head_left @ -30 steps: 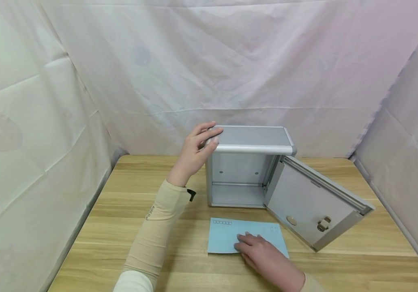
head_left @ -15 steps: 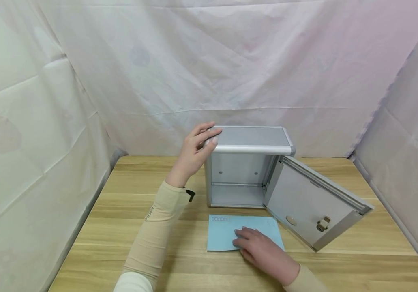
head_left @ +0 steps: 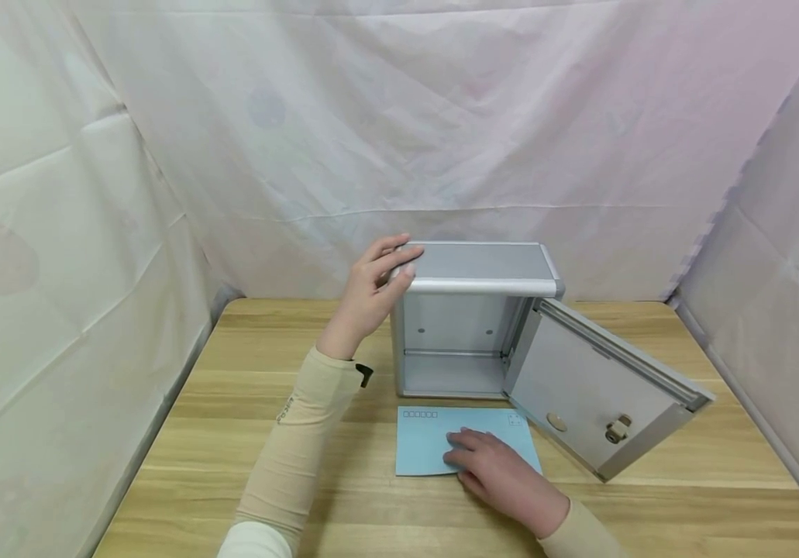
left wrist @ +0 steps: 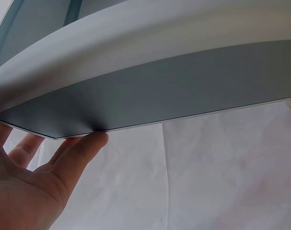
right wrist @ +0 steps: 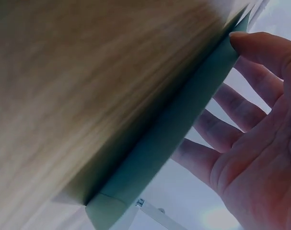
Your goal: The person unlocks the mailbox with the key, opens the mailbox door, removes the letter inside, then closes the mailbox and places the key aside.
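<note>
A grey metal mailbox (head_left: 479, 263) stands upright at the back of the table, its front door swung out to the right. My left hand (head_left: 366, 293) rests over its top left corner with relaxed fingers; in the left wrist view, a fingertip (left wrist: 103, 138) touches the edge of the grey panel. Flat before the mailbox lies a light blue envelope (head_left: 423, 449) with printed boxes in two upper corners. My right hand (head_left: 500, 477) holds its near edge, fingers across the top. The right wrist view shows the thumb (right wrist: 260, 47) at the slightly raised edge.
The door (head_left: 583, 387), with a brass-coloured lock (head_left: 618, 428) and a round disc (head_left: 556, 421) on its inner side, juts out beside the right hand. White cloth (head_left: 406, 155) hangs behind the wooden table (head_left: 246, 434) and along both sides.
The right hand and the envelope have slid a little forward, closer to the mailbox's lower front edge. The left hand and the door have stayed in place.
</note>
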A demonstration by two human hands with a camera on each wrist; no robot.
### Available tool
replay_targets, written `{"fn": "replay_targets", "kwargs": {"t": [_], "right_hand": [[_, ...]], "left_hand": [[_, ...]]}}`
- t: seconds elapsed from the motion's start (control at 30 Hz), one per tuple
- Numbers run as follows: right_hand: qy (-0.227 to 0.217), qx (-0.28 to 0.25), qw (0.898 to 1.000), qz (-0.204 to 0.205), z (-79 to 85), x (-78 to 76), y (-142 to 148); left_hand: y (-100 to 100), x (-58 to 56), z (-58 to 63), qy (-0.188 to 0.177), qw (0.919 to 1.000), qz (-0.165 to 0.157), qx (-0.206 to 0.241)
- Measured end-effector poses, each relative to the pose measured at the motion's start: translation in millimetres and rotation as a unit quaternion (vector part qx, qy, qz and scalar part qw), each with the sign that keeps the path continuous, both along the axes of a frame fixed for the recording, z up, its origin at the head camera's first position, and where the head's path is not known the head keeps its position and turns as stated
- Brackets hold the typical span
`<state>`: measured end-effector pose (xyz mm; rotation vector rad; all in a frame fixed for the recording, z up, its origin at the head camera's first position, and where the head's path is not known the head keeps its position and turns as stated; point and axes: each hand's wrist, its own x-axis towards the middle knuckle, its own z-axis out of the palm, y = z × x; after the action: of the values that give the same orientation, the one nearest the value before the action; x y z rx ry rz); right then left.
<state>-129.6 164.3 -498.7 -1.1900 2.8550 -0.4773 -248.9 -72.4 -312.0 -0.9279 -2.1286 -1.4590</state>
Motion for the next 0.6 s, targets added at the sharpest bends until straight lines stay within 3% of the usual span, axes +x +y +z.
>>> {"fn": "replay_targets", "kwargs": {"t": [0.37, 0.6], "right_hand": [[0.004, 0.007, 1.000, 0.006, 2.2, 2.4, 1.5], [0.050, 0.014, 0.998, 0.024, 22.5, 5.0, 0.1]], "left_hand": [[0.1, 0.5, -0.5, -0.003, 1.0000, 0.008, -0.005], [0.0, 0.4, -0.4, -0.003, 0.9999, 0.012, -0.004]]}}
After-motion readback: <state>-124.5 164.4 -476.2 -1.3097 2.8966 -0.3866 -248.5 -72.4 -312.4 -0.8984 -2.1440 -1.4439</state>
